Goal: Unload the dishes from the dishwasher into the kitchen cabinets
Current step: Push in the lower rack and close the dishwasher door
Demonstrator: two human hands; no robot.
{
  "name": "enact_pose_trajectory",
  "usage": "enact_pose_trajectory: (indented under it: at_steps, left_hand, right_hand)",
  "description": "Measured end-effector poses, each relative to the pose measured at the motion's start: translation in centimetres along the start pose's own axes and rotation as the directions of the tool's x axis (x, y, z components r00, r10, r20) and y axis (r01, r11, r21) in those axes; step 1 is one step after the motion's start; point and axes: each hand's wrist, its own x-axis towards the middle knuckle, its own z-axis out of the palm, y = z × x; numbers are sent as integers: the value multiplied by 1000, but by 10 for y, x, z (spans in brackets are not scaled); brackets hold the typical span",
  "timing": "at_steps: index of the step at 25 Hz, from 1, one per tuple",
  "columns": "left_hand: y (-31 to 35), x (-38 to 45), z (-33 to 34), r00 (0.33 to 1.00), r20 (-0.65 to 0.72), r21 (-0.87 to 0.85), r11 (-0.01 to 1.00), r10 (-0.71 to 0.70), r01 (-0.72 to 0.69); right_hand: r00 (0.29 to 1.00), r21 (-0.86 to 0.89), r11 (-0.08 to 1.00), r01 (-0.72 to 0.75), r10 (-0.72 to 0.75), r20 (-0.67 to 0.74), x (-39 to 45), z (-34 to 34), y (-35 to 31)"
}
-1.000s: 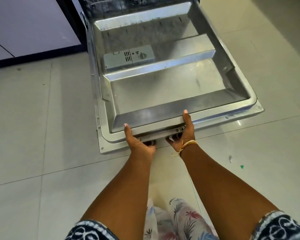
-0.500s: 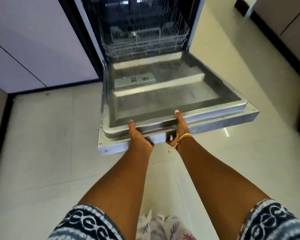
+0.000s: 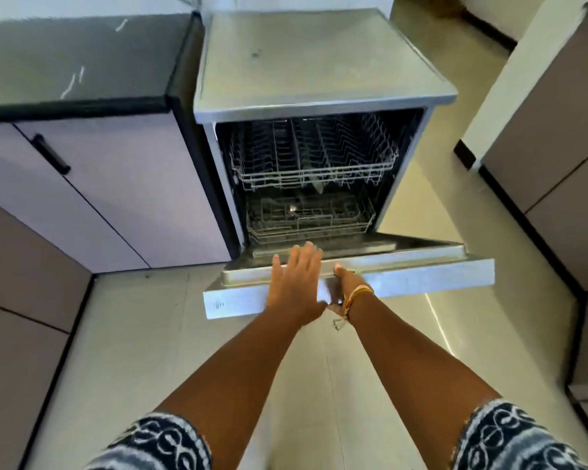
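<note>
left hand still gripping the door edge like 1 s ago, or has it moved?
Yes. The left hand has let go, now open with fingers stretched forward over the dishwasher door edge toward the lower rack.

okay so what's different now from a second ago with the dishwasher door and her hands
The left hand has let go of the dishwasher door edge and now lies open and flat above it. The door has swung up toward shut. The right hand keeps its grip on the edge. The racks stay inside.

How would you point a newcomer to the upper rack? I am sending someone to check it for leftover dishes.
Find the steel dishwasher beside the dark countertop, its door partly lowered. Two wire racks sit in its dark cavity, one above the other. The upper rack is the wider, nearer-looking one just beneath the appliance's top, with rows of zigzag tines, unlike the lower rack.
</note>
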Motion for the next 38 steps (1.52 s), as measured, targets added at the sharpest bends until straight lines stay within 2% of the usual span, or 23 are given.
enact_pose_trajectory:
  at_steps: [1,4,6,9,11,12,13,14,15,16,17,18,19,21,24,28,30,34,36,38]
  left_hand:
    - [-11,15,2,994,78,74,994,72,-78]
    - [-38,40,10,958,274,72,992,83,-107]
    - [-52,52,18,934,325,137,969,151,-205]
    - [-62,61,21,923,348,158,961,162,-228]
    - [-58,68,13,908,387,149,961,159,-232]
    - [-56,71,9,898,407,144,959,168,-245]
    - [-54,73,6,889,421,141,955,182,-262]
    - [-52,75,4,882,430,138,951,193,-276]
    - [-52,77,2,878,433,136,948,205,-288]
    - [-53,79,0,877,430,139,944,214,-299]
    - [-53,81,-5,879,420,146,939,226,-311]
    - [-54,84,-11,885,402,161,933,236,-322]
    - [-56,89,-18,889,381,184,922,253,-341]
    - [-60,104,-33,897,331,251,889,292,-383]
    - [-68,129,-56,919,248,304,876,308,-375]
    - [-84,172,-87,933,117,351,865,339,-359]
    - [-89,196,-107,945,54,421,851,323,-315]
    - [-95,252,-141,991,-40,430,897,129,-99]
    - [-97,277,-155,999,-45,395,919,29,-9]
    - [-102,297,-162,999,9,344,938,-34,28]
  right_hand:
    - [999,-19,999,-33,33,-3,6,4,-11]
    - [992,44,992,-122,123,-23,2,1,-13]
    - [991,98,987,-127,130,-28,1,2,-17]
    - [990,93,986,-138,141,-30,-7,1,-31]
    - [983,-16,983,-184,183,-9,-24,2,-48]
    - [982,-200,962,-187,184,-34,-35,4,-57]
    - [988,-461,875,-149,115,-100,-43,4,-67]
    - [987,-721,690,-64,-64,-148,-49,4,-74]
    - [942,-899,436,50,-321,-103,-54,4,-81]
    - [857,-971,177,159,-513,47,-59,4,-86]
    - [781,-968,-45,249,-581,228,-61,3,-89]
    - [736,-925,-214,313,-562,379,-59,2,-89]
    - [716,-877,-342,337,-512,474,-55,-2,-88]
    - [664,-812,-486,324,-495,561,-40,-8,-96]
    - [544,-776,-508,374,-558,627,-20,2,-134]
    - [503,-761,-480,436,-571,648,1,29,-193]
    - [448,-723,-503,474,-569,689,10,36,-221]
    - [265,-666,-573,477,-629,731,28,42,-275]
    - [235,-684,-589,431,-659,715,33,49,-301]
    - [225,-691,-597,407,-668,710,40,57,-322]
